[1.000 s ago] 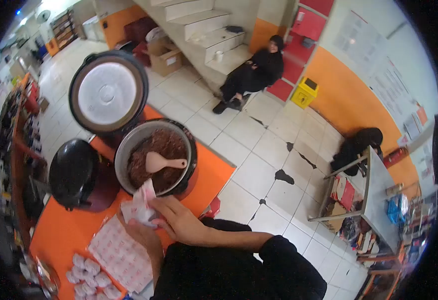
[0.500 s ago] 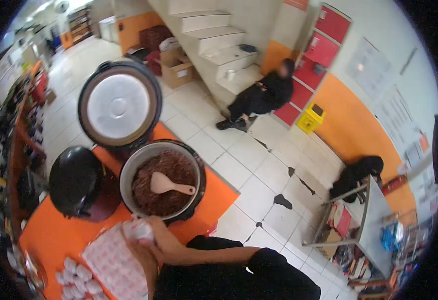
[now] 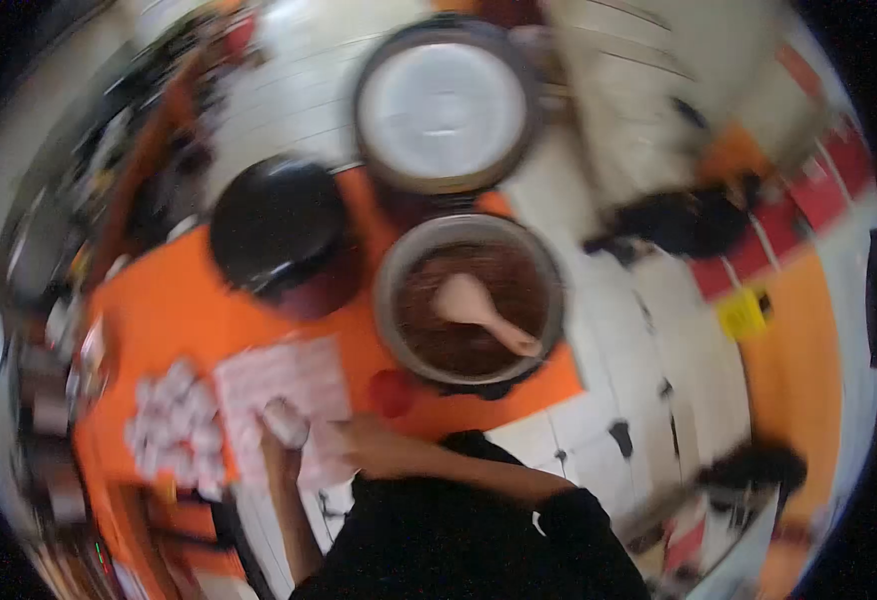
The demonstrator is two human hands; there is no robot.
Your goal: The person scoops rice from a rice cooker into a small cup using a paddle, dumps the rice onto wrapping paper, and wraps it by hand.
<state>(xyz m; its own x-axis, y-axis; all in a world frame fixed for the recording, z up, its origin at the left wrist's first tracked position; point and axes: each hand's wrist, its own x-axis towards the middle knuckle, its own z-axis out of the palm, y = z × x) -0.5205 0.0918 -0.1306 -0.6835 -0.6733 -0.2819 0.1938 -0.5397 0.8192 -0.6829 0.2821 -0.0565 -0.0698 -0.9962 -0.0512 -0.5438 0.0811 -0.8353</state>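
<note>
My left hand [image 3: 277,435] is closed around a small white wrapped bundle [image 3: 289,424] above a stack of pink-and-white patterned paper sheets [image 3: 319,370]. My right hand [image 3: 361,445] is at the right edge of the sheets, apart from the bundle; motion blur smears its fingers. A heap of similar wrapped bundles [image 3: 174,425] lies left of the paper. Beyond my right hand stands an open cooker pot [image 3: 394,340] of dark reddish-brown, grainy food [image 3: 424,340]. A pale rice paddle [image 3: 474,305] rests on the food.
The cooker's raised lid [image 3: 444,110] stands behind the pot. A closed black cooker [image 3: 279,225] is to its left on the orange table [image 3: 174,300]. A small red round thing [image 3: 391,393] sits near the pot. A person in black [image 3: 684,222] is beyond, at right.
My view has turned left, so the table appears farther right. My hands, earlier together at the wrapped bundle, are now apart, with the bundle in my left. The red round thing now shows.
</note>
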